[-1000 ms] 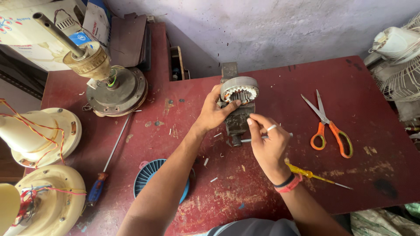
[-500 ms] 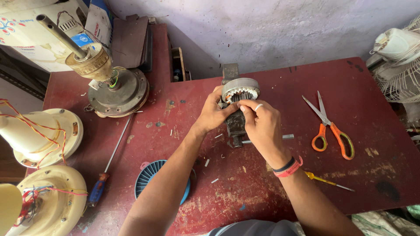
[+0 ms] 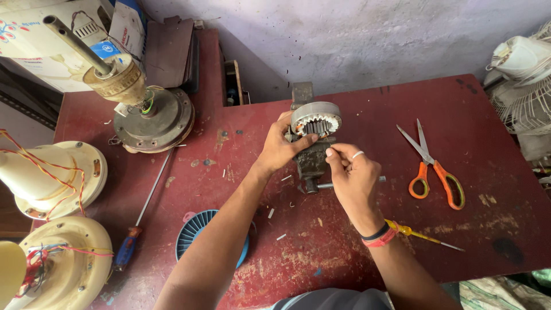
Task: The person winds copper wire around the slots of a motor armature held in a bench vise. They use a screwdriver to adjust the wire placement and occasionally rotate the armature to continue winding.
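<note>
A grey metal stator ring (image 3: 315,117) with inner teeth and copper-coloured windings sits on top of a small dark bench vise (image 3: 310,163) in the middle of the red table (image 3: 470,115). My left hand (image 3: 281,149) grips the ring's left side, thumb across its lower front. Just below and to the right of the ring is my right hand (image 3: 353,178), wearing a ring and wristbands. Its thumb and fingertips are pinched together; I see nothing between them. The vise's handle bar (image 3: 324,185) pokes out under that hand.
Orange-handled scissors (image 3: 436,172) and a yellow screwdriver (image 3: 425,235) lie to the right. On the left are a fan motor with a long shaft (image 3: 152,117), a blue-handled screwdriver (image 3: 143,212), a blue round impeller (image 3: 195,232) and two cream fan housings (image 3: 51,178). White fan parts (image 3: 522,86) stand far right.
My right hand went from beside the vise up onto the stator ring, then drew back a little below it. The left hand kept its grip on the ring.
</note>
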The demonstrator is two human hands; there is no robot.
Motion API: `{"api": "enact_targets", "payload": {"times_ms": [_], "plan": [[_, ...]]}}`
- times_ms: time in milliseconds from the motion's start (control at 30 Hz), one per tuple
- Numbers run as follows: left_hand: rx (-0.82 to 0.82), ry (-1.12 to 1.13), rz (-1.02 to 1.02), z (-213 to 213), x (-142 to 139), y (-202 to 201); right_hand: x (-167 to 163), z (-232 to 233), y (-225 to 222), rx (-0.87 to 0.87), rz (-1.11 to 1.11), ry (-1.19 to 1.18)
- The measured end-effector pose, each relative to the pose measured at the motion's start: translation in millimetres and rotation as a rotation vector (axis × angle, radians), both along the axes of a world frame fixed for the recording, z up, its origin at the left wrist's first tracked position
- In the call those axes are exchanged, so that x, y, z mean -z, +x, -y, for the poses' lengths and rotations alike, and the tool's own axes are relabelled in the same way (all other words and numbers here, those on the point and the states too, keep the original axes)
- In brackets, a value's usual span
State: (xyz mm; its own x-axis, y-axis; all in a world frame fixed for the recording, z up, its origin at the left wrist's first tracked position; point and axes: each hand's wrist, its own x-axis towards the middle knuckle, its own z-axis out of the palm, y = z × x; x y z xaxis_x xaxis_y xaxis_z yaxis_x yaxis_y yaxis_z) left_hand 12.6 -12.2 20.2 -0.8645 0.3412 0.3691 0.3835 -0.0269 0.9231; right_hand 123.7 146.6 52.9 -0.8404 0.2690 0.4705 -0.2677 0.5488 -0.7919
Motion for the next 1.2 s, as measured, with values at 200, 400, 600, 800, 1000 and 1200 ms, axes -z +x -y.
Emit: {"api": "enact_targets", "payload": {"times_ms": [200,400,600,800,1000,1200], "plan": [[-0.063,-0.084,-0.102,-3,0,3,5,0,0,0.013,0.039,0.004],[-0.084,-0.116,-0.158,-3,2,2,8,-2,0,0.026,0.048,-0.023],[-0.079,-0.118,-0.159,-5,7,0,15,-3,1,0.062,-0.014,-0.008],[-0.076,-0.131,-0.11,-5,5,1,24,-4,6,0.06,-0.022,-0.009],[-0.074,-0.123,-0.103,-5,5,2,32,-5,12,0.052,-0.053,-0.011],[-0.063,-0.093,-0.105,-5,5,2,34,-5,20,0.03,-0.046,-0.016]]}}
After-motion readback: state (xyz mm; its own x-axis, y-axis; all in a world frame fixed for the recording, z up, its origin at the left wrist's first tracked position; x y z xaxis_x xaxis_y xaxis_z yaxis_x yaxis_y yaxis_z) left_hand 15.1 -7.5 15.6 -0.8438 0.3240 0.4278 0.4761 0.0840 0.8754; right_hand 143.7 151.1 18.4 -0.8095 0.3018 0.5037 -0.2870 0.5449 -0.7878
